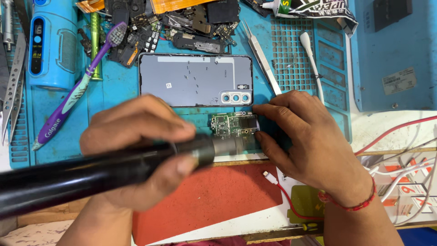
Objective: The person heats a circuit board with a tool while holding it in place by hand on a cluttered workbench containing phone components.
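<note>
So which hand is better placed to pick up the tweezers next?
Probably the right hand: it rests on the green circuit board, and the tweezers lie just above its fingers. The left hand is busy holding the black tool.

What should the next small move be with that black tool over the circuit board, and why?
Probably keep the right hand pinning the circuit board and ease the black tool in the left hand slightly closer. Its metal nozzle already points at the board's lower edge, and the right fingers flank the board on the blue mat.
</note>
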